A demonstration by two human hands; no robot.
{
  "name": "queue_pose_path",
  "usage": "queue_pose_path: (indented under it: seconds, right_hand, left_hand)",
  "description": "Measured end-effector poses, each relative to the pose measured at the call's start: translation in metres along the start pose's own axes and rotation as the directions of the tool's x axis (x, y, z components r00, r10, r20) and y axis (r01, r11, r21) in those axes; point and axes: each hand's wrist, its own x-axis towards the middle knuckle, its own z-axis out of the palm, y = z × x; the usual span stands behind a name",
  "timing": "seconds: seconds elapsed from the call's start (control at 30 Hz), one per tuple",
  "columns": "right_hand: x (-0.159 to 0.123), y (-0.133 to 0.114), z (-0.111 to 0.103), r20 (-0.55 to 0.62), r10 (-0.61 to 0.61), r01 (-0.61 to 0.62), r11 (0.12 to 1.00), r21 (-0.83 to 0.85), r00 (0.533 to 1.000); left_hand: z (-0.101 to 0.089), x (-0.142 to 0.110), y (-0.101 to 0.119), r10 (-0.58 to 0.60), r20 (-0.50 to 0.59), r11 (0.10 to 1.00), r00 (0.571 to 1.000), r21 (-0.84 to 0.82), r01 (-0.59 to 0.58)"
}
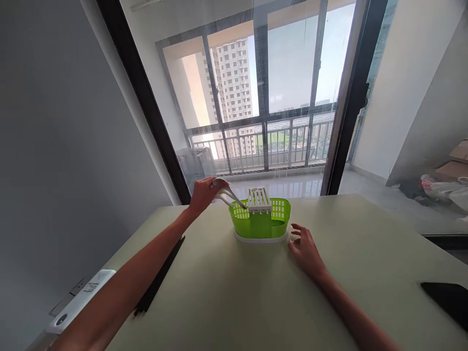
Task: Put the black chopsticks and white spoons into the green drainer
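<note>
My left hand (203, 195) is closed around white spoons (229, 191); at least two show. They slant down to the right, and their lower ends reach the left side of a green plastic cutlery basket (260, 226). This basket has perforated walls, a white base and a white slotted rack (259, 199) over its middle. Just off its right end, my right hand (304, 248) rests near the tabletop, fingers loosely curled and apart, holding nothing that I can see. A bundle of black chopsticks (161, 278) lies by my left forearm, which partly hides it.
The pale table (234, 292) carries everything. A black flat object (448, 300) lies at its right edge. On the left, a white device (86, 297) stands near the grey wall. Beyond the table's far edge is a dark-framed glass door (338, 146).
</note>
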Motion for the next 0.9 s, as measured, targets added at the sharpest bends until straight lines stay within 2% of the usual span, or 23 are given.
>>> queue_pose_path:
  seconds: [0.07,0.1,0.17,0.23,0.33,0.4,0.5,0.57,0.67,0.73,0.8,0.9]
  right_hand:
    - [-0.001,0.0,-0.001,0.0,0.008,-0.008,1.0,-0.001,1.0]
    - [-0.001,0.0,-0.001,0.001,0.011,-0.011,1.0,0.0,1.0]
    - [-0.001,0.001,-0.001,0.004,0.01,-0.01,1.0,0.001,1.0]
    - [-0.001,0.001,-0.001,0.006,0.006,-0.006,1.0,0.002,1.0]
    - [0.0,0.002,-0.001,0.007,0.003,-0.003,1.0,0.0,1.0]
    - [0.0,0.003,-0.001,0.008,0.004,-0.004,1.0,-0.005,1.0]
    - [0.0,0.003,-0.001,0.008,0.005,-0.005,1.0,-0.015,1.0]
    - [0.0,0.003,-0.001,0.009,0.005,-0.005,1.0,-0.021,1.0]
    - [-0.001,0.005,-0.002,0.014,0.006,-0.006,1.0,-0.027,1.0]
    - [-0.001,0.006,-0.003,0.015,0.01,-0.009,0.999,-0.031,1.0]
    - [-0.002,0.007,-0.003,0.016,0.013,-0.012,0.999,-0.037,1.0]
    - [-0.002,0.009,-0.004,0.023,0.014,-0.013,0.999,-0.047,1.0]
  left_hand:
    - [-0.013,0.005,-0.008,-0.147,-0.092,0.988,0.985,-0.051,0.143]
    - [-0.019,0.006,-0.012,-0.255,-0.113,0.963,0.96,-0.124,0.241]
    - [-0.03,0.004,-0.02,-0.488,-0.081,0.842,0.869,-0.305,0.444]
    - [-0.04,-0.003,-0.029,-0.629,0.017,0.702,0.777,-0.418,0.577]
    - [-0.051,-0.022,-0.043,-0.653,0.171,0.641,0.737,-0.394,0.659]
    - [-0.057,-0.038,-0.053,-0.648,0.311,0.608,0.695,-0.337,0.719]
    - [-0.064,-0.065,-0.064,-0.616,0.523,0.58,0.589,-0.204,0.788]
    - [-0.066,-0.082,-0.07,-0.592,0.625,0.58,0.509,-0.109,0.807]
    - [-0.065,-0.102,-0.077,-0.571,0.715,0.594,0.402,0.022,0.804]
    - [-0.063,-0.111,-0.082,-0.568,0.744,0.608,0.351,0.093,0.788]
    - [-0.06,-0.118,-0.087,-0.569,0.759,0.623,0.316,0.147,0.768]
    - [-0.055,-0.126,-0.092,-0.573,0.768,0.642,0.286,0.204,0.739]
